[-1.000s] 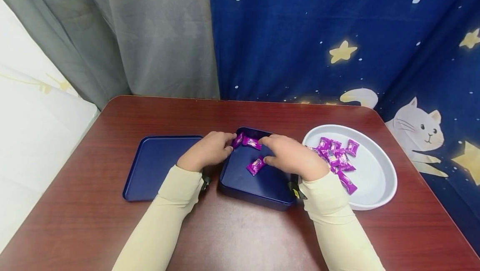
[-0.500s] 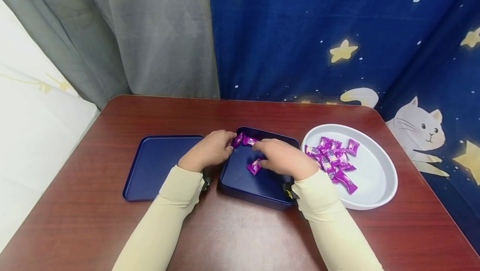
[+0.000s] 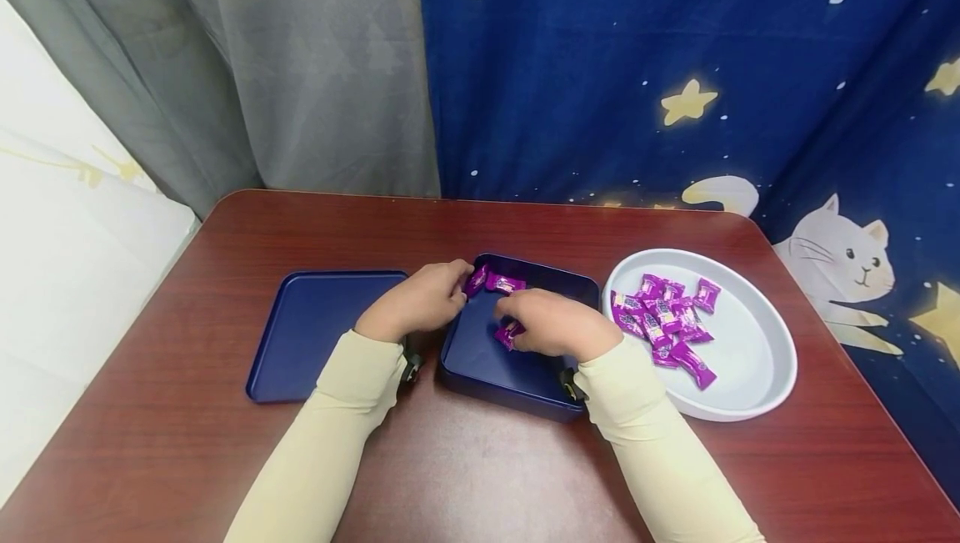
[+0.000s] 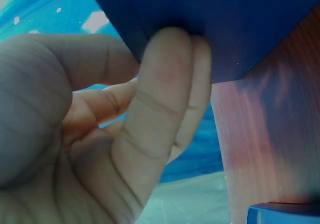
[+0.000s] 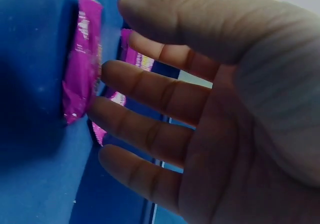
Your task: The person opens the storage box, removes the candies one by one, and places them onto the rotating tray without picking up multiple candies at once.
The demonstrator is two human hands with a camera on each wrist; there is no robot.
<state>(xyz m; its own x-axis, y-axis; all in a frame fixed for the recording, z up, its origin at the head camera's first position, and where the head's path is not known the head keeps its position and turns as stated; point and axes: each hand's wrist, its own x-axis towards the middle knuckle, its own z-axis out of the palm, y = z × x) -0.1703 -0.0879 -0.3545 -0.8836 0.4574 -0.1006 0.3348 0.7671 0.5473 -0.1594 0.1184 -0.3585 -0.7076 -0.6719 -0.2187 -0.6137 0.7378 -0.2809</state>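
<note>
My left hand (image 3: 420, 301) holds the left wall of the open navy box (image 3: 517, 393). In the left wrist view two fingertips (image 4: 172, 49) press on the box's outer side, and the thumb's tip is hidden behind its edge. Inside the box lie a few purple-wrapped candies; one candy (image 3: 477, 280) is in the far left corner, with another candy (image 3: 506, 284) beside it. My right hand (image 3: 551, 324) reaches into the box over a nearer candy (image 3: 506, 336). Its fingers are nearly straight, and fingertips touch or almost touch the candy (image 5: 82, 69), while the thumb stands apart.
To the right is a white oval tray (image 3: 757, 359) with a heap of purple candies (image 3: 663, 318). A navy lid (image 3: 307, 334) lies left of the box, partly under the left forearm. Curtains (image 3: 337, 67) hang behind the brown table (image 3: 337, 226).
My right hand has moved left and slightly nearer within the box, down onto the nearer candy. The left hand has stayed at the box's left wall.
</note>
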